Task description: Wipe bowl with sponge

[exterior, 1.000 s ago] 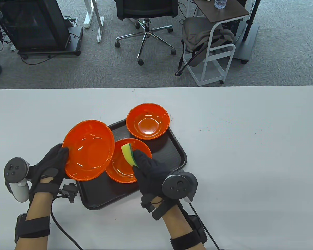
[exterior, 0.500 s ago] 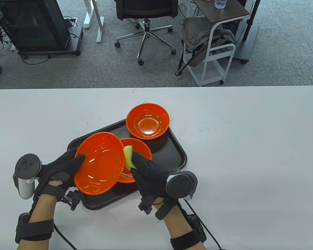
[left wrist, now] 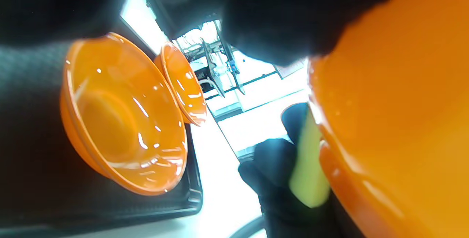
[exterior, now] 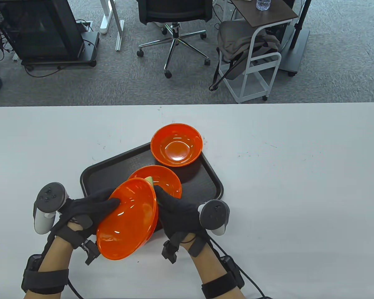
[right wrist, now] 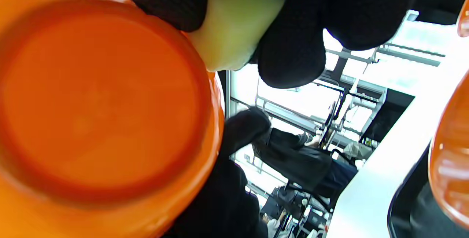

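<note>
Table view: the table is seen from above, facing down and outward to the office floor. Left wrist view: taken very close and tilted, across the tray. Right wrist view: close beneath the held bowl, apparently tilted. The sponge is shared by both wrist views.

A tray is set near the table's front edge, left of centre. One bowl is seated at the tray's far right corner, overhanging its rim; a second bowl is placed mid-tray, just in front of it. A third bowl is held tilted above the tray's front edge, between the left hand and the right hand, with the sponge tucked against its right side.
</note>
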